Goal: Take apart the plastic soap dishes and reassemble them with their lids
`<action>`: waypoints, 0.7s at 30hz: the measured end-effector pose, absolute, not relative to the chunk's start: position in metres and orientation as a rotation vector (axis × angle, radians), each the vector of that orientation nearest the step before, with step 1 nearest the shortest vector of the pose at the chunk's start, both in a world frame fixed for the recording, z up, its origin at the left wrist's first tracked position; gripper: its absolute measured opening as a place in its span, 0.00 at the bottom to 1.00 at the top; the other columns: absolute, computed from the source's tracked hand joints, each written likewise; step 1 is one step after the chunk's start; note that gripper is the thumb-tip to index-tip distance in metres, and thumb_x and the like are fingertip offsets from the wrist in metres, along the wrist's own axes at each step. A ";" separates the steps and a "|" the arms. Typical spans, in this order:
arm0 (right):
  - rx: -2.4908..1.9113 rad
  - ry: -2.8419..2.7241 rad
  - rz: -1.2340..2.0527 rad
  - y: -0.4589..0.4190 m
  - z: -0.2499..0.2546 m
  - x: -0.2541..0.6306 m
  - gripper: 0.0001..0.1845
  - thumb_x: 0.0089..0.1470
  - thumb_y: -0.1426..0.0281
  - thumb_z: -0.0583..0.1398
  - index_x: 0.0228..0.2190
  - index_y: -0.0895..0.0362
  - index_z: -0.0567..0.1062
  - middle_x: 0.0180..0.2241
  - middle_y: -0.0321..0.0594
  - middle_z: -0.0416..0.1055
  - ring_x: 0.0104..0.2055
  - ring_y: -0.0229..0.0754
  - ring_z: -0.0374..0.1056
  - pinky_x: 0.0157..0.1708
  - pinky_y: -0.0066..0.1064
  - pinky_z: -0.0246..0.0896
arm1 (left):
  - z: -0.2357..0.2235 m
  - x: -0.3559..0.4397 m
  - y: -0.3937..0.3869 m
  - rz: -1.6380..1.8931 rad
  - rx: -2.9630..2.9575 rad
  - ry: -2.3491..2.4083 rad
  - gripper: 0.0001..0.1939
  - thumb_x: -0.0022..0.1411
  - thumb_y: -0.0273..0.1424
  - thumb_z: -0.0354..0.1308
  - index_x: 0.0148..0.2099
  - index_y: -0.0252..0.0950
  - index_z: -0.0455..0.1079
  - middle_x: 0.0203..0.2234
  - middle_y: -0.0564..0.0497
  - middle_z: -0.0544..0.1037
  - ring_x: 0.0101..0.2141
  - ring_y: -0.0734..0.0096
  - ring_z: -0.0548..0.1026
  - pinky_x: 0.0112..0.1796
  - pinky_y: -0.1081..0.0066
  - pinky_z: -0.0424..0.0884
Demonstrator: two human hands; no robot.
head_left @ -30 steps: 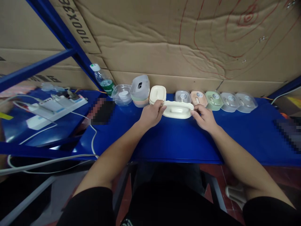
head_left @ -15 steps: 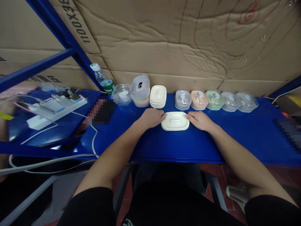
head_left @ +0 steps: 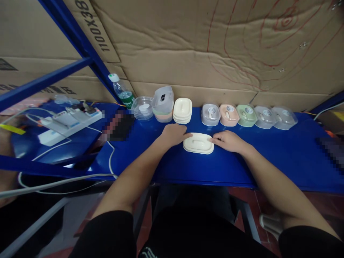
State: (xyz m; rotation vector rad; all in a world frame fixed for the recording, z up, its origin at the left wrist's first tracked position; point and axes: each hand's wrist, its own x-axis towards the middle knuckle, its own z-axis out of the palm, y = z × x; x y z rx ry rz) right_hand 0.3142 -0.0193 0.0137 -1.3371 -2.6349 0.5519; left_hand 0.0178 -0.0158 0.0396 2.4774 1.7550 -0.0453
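Observation:
A cream plastic lid (head_left: pixel 199 143) lies flat on the blue shelf (head_left: pixel 188 165) in front of me. My left hand (head_left: pixel 174 134) rests at its left end, fingertips on the rim. At the lid's right end sits my right hand (head_left: pixel 227 140), fingers curled onto the edge. Both hands grip the lid from the sides. Just behind stands a stack of cream lids (head_left: pixel 182 110).
Along the cardboard wall stands a row of small lidded boxes: grey (head_left: pixel 210 114), pink (head_left: pixel 228 114), green (head_left: pixel 246 114) and two clear ones (head_left: pixel 276 116). To the left are stacked containers (head_left: pixel 162 104), a round clear tub (head_left: pixel 142 107), a water bottle (head_left: pixel 122 91) and a power strip (head_left: pixel 67 122) with cables.
The cream lid came down from mid-air in both hands onto the shelf and now lies flat nearer to me. My hands stayed at its two ends.

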 end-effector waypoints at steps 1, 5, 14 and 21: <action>-1.327 -2.635 0.553 -0.019 0.014 0.314 0.30 0.72 0.48 0.52 0.23 0.53 0.67 0.22 0.36 0.68 0.26 0.40 0.62 0.31 0.36 0.45 | 0.040 0.016 -0.015 0.076 2.458 1.780 0.24 0.74 0.52 0.57 0.42 0.38 0.80 0.37 0.43 0.85 0.43 0.53 0.83 0.41 0.62 0.73; -1.312 -2.621 0.551 -0.021 0.015 0.315 0.29 0.72 0.47 0.53 0.24 0.53 0.68 0.23 0.35 0.69 0.27 0.40 0.64 0.31 0.35 0.47 | 0.042 -0.001 -0.005 0.791 2.261 1.911 0.16 0.72 0.46 0.62 0.51 0.39 0.77 0.33 0.49 0.84 0.39 0.59 0.82 0.39 0.65 0.71; -1.302 -2.617 0.544 -0.023 0.019 0.315 0.28 0.71 0.49 0.55 0.25 0.53 0.71 0.24 0.36 0.71 0.26 0.40 0.65 0.29 0.35 0.47 | 0.036 -0.042 0.025 1.222 1.862 1.989 0.19 0.69 0.37 0.64 0.58 0.35 0.71 0.28 0.53 0.78 0.34 0.63 0.78 0.39 0.64 0.68; -1.311 -2.639 0.526 -0.023 0.019 0.315 0.27 0.72 0.49 0.54 0.27 0.53 0.73 0.26 0.37 0.73 0.28 0.41 0.67 0.30 0.34 0.50 | 0.034 -0.043 0.027 1.330 1.872 1.947 0.11 0.71 0.36 0.58 0.52 0.38 0.71 0.25 0.55 0.76 0.31 0.64 0.78 0.39 0.64 0.70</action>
